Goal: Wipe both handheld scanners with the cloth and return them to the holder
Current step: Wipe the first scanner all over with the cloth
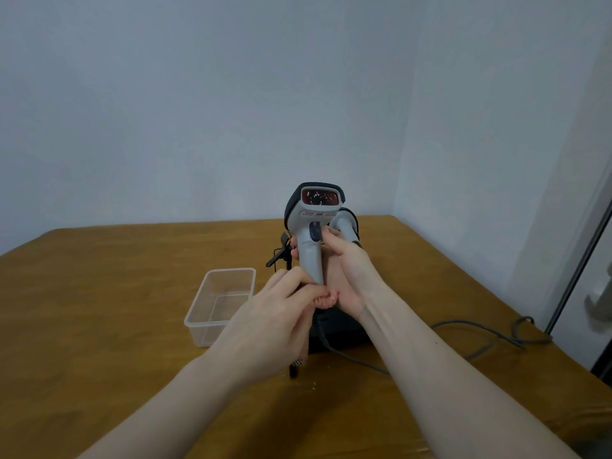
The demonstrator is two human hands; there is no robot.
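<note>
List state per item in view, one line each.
front scanner: upright, window toward camera, held in both hands
second scanner: behind the first, mostly hidden
right hand: closed on front scanner's handle
left hand: at the handle's bottom, grip unclear
plastic container: open, looks empty
holder: dark, mostly hidden by the arms
cable: slack on the table
cloth: not visible
</note>
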